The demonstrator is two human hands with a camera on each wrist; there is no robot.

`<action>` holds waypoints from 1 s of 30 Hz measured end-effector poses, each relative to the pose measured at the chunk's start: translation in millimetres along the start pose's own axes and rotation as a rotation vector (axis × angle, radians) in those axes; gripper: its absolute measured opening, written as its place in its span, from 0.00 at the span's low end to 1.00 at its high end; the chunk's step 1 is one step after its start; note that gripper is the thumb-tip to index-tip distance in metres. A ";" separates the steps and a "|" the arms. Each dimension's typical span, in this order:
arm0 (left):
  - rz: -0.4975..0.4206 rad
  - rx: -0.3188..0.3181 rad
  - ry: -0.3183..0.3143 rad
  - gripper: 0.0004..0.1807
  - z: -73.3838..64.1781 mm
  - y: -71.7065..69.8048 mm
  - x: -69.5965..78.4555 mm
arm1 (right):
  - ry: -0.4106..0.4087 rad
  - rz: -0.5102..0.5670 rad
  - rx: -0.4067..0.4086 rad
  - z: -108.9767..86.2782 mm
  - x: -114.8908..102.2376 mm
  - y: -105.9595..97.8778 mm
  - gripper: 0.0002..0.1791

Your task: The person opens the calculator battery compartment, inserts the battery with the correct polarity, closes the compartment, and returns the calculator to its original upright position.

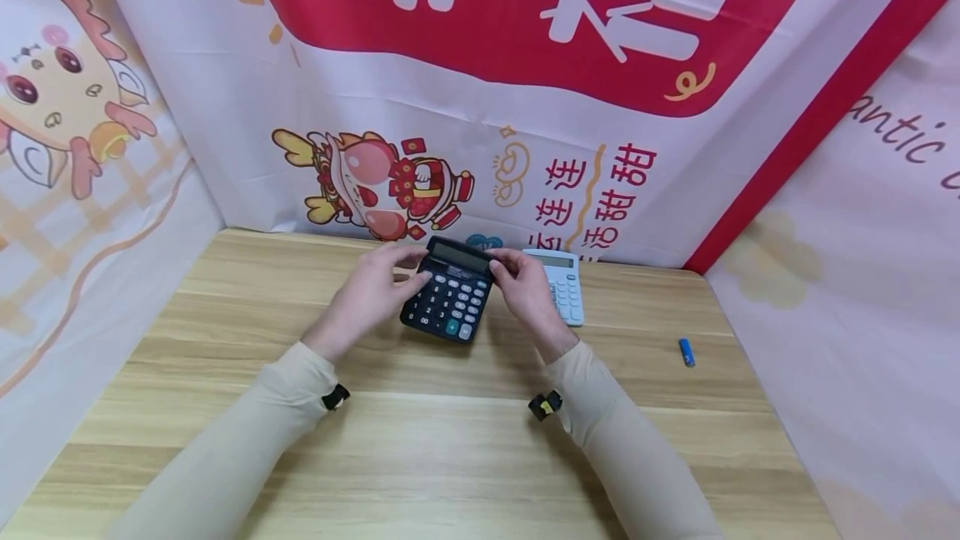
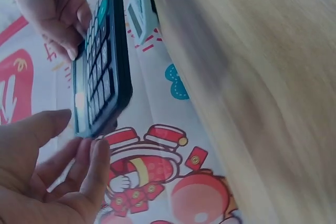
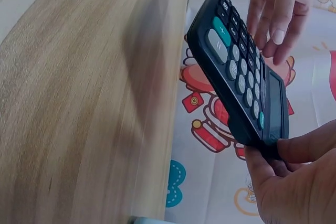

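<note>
A black desk calculator (image 1: pixel 438 330) is held tilted above the table in the head view, its keys facing up and its display end toward the back wall. My right hand (image 1: pixel 528 294) pinches its right display corner, thumb on the front and fingers behind, as the right wrist view shows. At the opposite side is my left hand (image 1: pixel 371 294), its thumb spread away from the frame in the left wrist view. The left fingertips (image 2: pixel 100 148) are right at the calculator's edge, fairly straight. Partly behind my right hand lies a light blue calculator (image 1: pixel 570 294).
On the right of the wooden table (image 1: pixel 420 457) lies a small blue stick-shaped item (image 1: pixel 687 352). A printed cloth (image 1: pixel 450 73) hangs along the table's back edge, with more printed cloth at both sides.
</note>
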State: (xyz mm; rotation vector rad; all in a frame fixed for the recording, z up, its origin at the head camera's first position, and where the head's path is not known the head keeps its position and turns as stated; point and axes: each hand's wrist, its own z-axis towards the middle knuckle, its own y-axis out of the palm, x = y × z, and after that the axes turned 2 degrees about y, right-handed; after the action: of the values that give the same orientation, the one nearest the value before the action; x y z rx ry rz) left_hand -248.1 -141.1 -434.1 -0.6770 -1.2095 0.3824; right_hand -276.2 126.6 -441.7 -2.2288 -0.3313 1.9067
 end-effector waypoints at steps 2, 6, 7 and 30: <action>-0.092 -0.020 -0.002 0.30 7.2 2.0 -22.3 | -0.012 -0.027 -0.001 -0.2 -0.8 0.6 0.17; -0.138 -0.111 -0.056 0.33 9.5 -1.7 -31.7 | -0.019 -0.071 0.008 -1.2 -2.4 1.9 0.16; -0.138 -0.135 -0.067 0.34 9.8 -2.1 -32.6 | -0.024 -0.076 0.010 -1.4 -2.7 2.2 0.16; -0.327 -0.202 -0.301 0.34 17.2 -29.7 -40.3 | -0.214 -0.302 -0.049 -1.9 5.5 -12.3 0.17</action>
State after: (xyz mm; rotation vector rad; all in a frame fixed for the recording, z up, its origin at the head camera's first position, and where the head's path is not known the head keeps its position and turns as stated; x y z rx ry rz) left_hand -279.8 -183.1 -440.3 -0.5921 -1.6334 0.0885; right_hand -274.1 139.9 -443.1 -1.8738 -0.7098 1.9856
